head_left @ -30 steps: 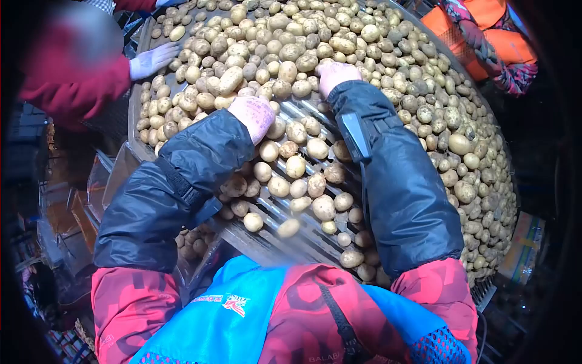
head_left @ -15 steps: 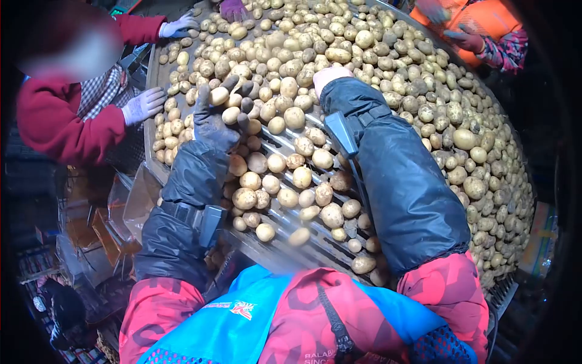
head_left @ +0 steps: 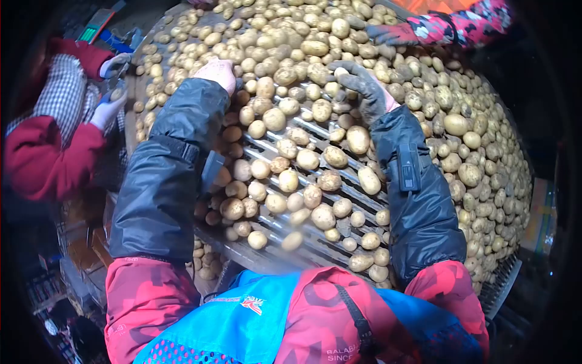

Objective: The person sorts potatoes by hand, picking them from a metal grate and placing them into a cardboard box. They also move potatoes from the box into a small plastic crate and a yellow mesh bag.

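Many potatoes [head_left: 307, 159] lie over a slatted metal grate [head_left: 315, 128] in front of me. My left hand [head_left: 217, 75], in a glove with a pale pink back, rests among the potatoes at the grate's far left. Its fingers are hidden behind the back of the hand. At the far right of the grate my right hand [head_left: 365, 91] shows the dark palm side of its glove. The fingers curl round a small potato [head_left: 341, 72] at their tips. Dark sleeve covers reach from both wrists to the elbows.
A dense potato heap [head_left: 467, 151] covers the right side. On the left stands a person in a dark red sleeve [head_left: 76, 158], with gloved hands at the table edge. Another person's gloved hand [head_left: 391, 33] reaches in from the upper right. A comb-like metal edge [head_left: 502, 280] shows lower right.
My left hand has moved up and turned back side up. My right hand has shifted right and turned palm inward. Potatoes moved on the grate; the left person's hands drew back, the upper-right person's hand reached in.
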`<state>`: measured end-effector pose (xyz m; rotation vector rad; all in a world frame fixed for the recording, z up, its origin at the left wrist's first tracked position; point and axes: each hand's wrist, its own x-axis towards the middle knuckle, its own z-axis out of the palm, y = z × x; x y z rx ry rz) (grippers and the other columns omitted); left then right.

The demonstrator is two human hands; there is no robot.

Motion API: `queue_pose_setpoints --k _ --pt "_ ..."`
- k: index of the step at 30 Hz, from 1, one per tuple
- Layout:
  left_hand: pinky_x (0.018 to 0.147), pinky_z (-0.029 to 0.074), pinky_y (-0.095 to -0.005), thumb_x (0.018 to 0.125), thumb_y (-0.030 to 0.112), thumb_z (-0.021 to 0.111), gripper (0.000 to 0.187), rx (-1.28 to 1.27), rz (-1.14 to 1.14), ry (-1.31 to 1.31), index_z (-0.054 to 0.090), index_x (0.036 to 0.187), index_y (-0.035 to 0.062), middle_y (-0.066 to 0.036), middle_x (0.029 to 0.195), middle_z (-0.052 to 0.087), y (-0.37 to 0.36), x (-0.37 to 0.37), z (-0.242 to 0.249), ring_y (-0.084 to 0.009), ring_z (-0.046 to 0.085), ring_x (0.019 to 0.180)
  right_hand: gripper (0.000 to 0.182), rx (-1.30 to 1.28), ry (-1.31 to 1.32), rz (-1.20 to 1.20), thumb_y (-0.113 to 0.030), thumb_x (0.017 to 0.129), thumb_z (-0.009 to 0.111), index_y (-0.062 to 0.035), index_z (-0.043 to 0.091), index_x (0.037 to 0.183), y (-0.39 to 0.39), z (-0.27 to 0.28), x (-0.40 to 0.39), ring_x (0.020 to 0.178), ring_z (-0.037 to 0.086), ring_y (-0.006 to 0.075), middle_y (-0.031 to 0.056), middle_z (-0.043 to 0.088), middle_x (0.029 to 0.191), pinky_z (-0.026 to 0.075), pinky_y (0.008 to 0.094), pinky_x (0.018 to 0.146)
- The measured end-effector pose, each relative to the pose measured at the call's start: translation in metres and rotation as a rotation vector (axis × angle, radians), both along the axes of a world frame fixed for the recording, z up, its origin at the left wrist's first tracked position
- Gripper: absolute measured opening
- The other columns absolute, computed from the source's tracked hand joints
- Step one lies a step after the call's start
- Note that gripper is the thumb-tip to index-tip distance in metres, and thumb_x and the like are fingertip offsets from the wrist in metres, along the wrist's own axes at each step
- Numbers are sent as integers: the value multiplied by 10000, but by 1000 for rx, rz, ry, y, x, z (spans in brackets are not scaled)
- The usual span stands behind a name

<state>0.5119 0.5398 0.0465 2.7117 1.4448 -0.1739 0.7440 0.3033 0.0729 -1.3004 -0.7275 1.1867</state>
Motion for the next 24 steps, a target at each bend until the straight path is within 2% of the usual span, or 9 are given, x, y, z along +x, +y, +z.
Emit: queue_pose_setpoints --k 3,5,8,14,17,19,21,22,24 --pt "971 507 -445 891 259 570 375 -46 -113 272 681 1192 67 -203 1223 660 13 26 -7 -346 627 1168 340 -322 -454 180 -301 870 660 -68 681 1117 11 17 -21 764 636 131 28 656 918 528 300 656" --pt "971 508 -445 891 253 563 375 -44 -114 330 681 1193 64 -205 1228 659 20 31 -9 -346 629 1167 175 -328 -1241 311 -214 887 630 -97 725 975 24 -7 -48 864 709 212 80 701 971 558 336 698" --pt "972 509 -444 892 245 553 377 -39 -92 353 681 1195 61 -208 1235 657 29 33 -11 -345 631 1166 179 -284 -1792 573 -101 873 593 -105 737 979 24 -43 -81 966 716 254 103 689 1019 579 386 772" --pt "974 512 -439 897 229 525 378 -58 -30 266 686 1201 71 -210 1261 648 27 33 -5 -340 628 1181 194 -374 -1751 554 -125 874 586 -95 729 1001 35 -49 -86 954 712 280 134 696 1066 571 415 772" --pt "944 514 -449 839 289 655 387 -118 -48 161 708 1149 64 -216 1203 673 41 13 -10 -353 651 1120 229 -340 -1589 453 -217 860 610 -117 734 1023 40 -47 -62 986 693 321 158 700 1075 553 429 843" --pt "802 551 -377 813 344 733 380 -268 -36 -278 724 1037 38 -148 964 717 32 -23 12 -246 693 872 280 -392 -1293 430 -292 860 623 -122 721 1059 45 -18 -51 1050 662 335 155 703 1067 522 434 916" --pt "739 564 -347 874 316 690 326 -807 204 -956 726 1059 49 -135 1015 708 46 -66 4 -224 673 851 293 -338 -1203 332 -319 859 631 -146 717 1079 58 -7 -58 1068 654 333 147 699 1098 513 439 921" --pt "683 560 -317 894 315 681 338 -1004 314 -1304 702 1098 46 -102 988 705 43 -83 -3 -193 667 832 274 -147 -1301 240 -320 851 664 -149 715 1059 68 -18 -64 1018 661 355 167 706 1018 518 454 886" --pt "620 557 -269 941 311 649 385 -1320 541 -1905 640 1200 26 -88 1020 692 -3 -115 24 -202 662 856 279 -244 -1516 317 -261 897 588 -109 715 1094 95 -35 -82 1030 676 355 188 707 1041 535 464 882"
